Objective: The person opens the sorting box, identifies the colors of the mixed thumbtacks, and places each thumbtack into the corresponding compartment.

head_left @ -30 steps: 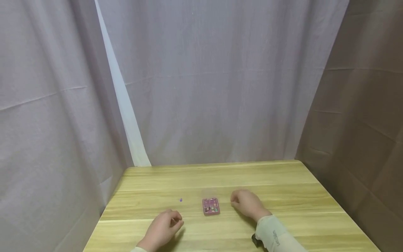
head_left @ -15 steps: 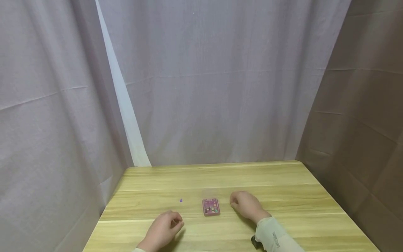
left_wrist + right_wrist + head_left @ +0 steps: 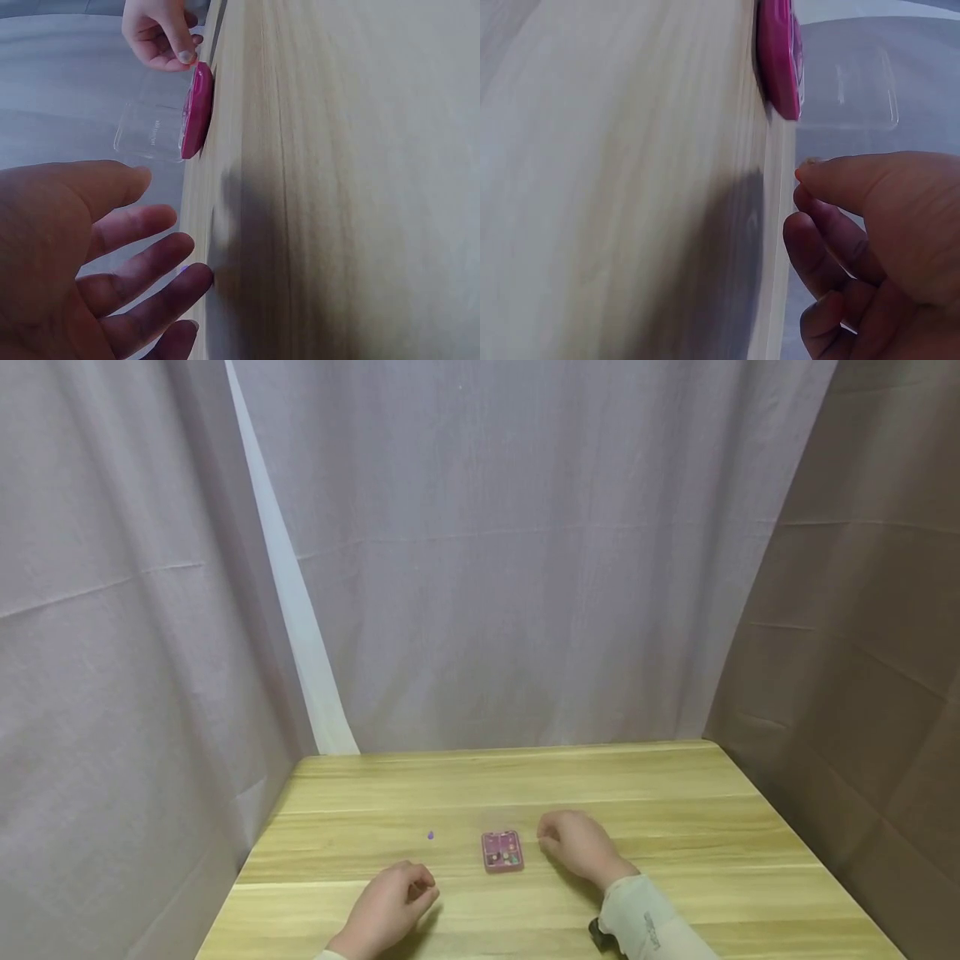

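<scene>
A small pink compartment box [image 3: 502, 852] sits on the table with its clear lid [image 3: 855, 86] raised. Several tiny coloured pieces lie in its front compartments. To the right of the box, my right hand [image 3: 579, 843] pinches a tiny orange piece [image 3: 799, 174] between thumb and fingertip; its exact kind is too small to tell. My left hand [image 3: 386, 906] hovers low over the table, left of the box and apart from it. Its fingers are relaxed and hold nothing. Beyond it lies a tiny purple piece [image 3: 431, 835] on the wood.
The wooden table [image 3: 600, 777] has a light grain. Grey curtains [image 3: 487, 568] hang behind it and along both sides. A dark device [image 3: 602, 935] is strapped at the right wrist, below the pale sleeve [image 3: 648, 914].
My right hand has moved slightly left, closer to the box. The left hand, the box and the purple piece stay where they were.
</scene>
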A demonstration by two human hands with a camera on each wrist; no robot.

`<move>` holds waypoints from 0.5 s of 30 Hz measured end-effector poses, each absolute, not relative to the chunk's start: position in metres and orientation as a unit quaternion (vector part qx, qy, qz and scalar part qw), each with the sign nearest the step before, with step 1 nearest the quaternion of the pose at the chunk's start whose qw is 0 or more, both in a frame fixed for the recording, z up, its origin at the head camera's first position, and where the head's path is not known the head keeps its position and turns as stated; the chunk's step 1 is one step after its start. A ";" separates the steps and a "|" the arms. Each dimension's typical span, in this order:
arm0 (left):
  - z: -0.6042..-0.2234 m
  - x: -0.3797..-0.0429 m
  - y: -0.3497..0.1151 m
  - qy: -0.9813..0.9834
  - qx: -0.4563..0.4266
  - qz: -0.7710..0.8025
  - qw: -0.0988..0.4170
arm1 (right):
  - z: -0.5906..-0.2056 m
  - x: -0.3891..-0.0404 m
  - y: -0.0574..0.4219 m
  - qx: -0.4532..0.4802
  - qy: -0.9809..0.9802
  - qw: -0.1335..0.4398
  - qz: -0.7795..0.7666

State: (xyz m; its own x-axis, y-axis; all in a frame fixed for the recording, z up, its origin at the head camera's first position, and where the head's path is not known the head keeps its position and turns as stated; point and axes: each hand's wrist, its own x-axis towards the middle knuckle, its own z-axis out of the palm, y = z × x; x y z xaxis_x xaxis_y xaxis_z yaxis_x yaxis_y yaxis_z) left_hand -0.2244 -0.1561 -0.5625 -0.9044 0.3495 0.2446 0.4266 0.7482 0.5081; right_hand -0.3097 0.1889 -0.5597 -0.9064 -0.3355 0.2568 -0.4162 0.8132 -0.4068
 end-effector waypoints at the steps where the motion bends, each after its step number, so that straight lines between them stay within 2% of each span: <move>1: -0.563 -0.224 -0.156 -0.933 -0.207 -0.286 0.067 | -0.560 -0.310 0.187 0.201 -0.947 0.087 0.236; 15: -0.562 -0.223 -0.154 -0.934 -0.207 -0.282 0.073 | -0.559 -0.308 0.152 0.210 -0.941 0.077 0.254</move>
